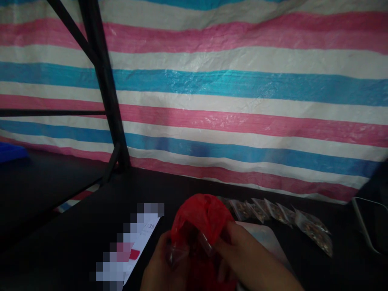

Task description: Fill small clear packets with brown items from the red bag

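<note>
A thin red plastic bag (203, 212) is held between my two hands at the bottom middle of the head view, its mouth facing me. My left hand (159, 260) is closed on the bag's left edge, beside a shiny clear plastic piece (177, 255). On the other side, my right hand (242, 252) grips the right edge with its thumb and fingers. Another clear plastic piece (206, 242) shows at the bag's opening. The dark inside and most fingertips are hard to make out.
Several small clear bags (280, 214) with brownish contents lie in a row behind my right hand. Under that hand is a pale flat object (263, 236). A lit screen (142, 238), partly pixelated, lies left; a dark device (372, 226) lies right. A black post (104, 81) stands before striped sheeting.
</note>
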Demonstrator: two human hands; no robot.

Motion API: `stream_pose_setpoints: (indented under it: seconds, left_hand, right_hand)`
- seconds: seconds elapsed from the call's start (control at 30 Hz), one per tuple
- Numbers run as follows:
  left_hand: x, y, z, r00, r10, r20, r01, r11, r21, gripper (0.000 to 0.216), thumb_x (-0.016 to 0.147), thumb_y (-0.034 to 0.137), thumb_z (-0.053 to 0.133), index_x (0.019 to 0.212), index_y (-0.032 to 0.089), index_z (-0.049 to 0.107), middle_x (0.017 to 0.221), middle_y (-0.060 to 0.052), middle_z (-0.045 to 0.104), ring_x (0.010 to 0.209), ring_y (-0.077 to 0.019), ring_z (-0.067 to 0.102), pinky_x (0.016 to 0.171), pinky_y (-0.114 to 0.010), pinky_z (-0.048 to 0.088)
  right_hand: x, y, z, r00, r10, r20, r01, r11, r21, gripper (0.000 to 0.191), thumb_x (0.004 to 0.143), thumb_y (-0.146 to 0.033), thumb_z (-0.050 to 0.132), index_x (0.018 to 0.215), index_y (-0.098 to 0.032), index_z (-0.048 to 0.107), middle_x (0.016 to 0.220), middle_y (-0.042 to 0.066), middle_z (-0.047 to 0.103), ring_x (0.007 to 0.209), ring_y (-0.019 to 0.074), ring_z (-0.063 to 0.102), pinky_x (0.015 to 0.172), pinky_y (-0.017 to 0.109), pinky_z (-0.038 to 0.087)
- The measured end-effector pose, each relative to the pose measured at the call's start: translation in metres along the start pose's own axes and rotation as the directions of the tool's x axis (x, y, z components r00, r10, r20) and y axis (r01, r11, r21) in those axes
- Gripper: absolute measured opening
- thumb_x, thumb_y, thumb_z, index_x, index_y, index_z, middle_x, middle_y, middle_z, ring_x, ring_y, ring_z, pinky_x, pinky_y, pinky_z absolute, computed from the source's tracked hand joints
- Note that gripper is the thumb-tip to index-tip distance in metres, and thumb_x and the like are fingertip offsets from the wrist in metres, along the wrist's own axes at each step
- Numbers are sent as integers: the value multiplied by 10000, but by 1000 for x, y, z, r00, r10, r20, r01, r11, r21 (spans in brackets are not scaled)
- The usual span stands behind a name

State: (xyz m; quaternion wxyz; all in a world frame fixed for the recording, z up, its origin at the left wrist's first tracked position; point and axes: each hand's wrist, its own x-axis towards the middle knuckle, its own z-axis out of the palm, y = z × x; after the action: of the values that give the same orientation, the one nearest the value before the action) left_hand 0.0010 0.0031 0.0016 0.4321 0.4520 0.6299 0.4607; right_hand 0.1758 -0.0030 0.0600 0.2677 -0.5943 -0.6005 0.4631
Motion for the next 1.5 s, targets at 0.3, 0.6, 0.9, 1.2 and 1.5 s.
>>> stream_pose_setpoints:
  seconds: [0.3,0.6,0.9,1.2,1.5]
  left_hand:
    - [-8,31,-4,993,65,-95,-77,988,-131,292,795,399,664,1040,252,727,941,-46,809,966,-331,785,826,-420,642]
    - [-5,24,-15,993,90,-81,-103,978,-182,401,743,311,679,1142,267,691,1054,-20,803,1022,-297,775,878,-389,630]
    - [1,19,-17,998,63,-9,-63,969,-238,513,704,317,775,1206,243,700,1138,-60,806,1065,-324,775,848,-404,659]
    - [2,16,-16,991,127,-39,-132,977,-165,420,697,269,718,1116,236,723,1054,-38,815,978,-300,773,835,-371,641]
    - [11,4,-21,999,9,53,1,980,-201,504,733,290,705,1232,248,654,1168,-55,791,1054,-305,767,876,-392,647]
  right_hand:
    - [20,-14,12,915,-348,-205,274,908,-318,471,894,-109,642,1324,-266,752,1408,74,723,1310,268,652,1137,380,453]
    - [21,-3,10,934,-348,-80,263,823,-504,560,764,15,523,1152,-267,812,1225,53,816,1164,244,722,960,318,492]
    - [22,-1,23,949,-307,-72,241,855,-460,532,808,-14,566,1207,-288,788,1228,34,813,1181,255,717,980,337,489]
    - [36,-4,29,935,-351,-41,286,820,-496,580,815,33,493,1204,-272,796,1345,40,736,1133,209,730,959,289,512]
    - [38,4,34,942,-327,-82,241,824,-513,554,809,18,532,1219,-267,773,1297,39,758,1107,246,741,930,338,512]
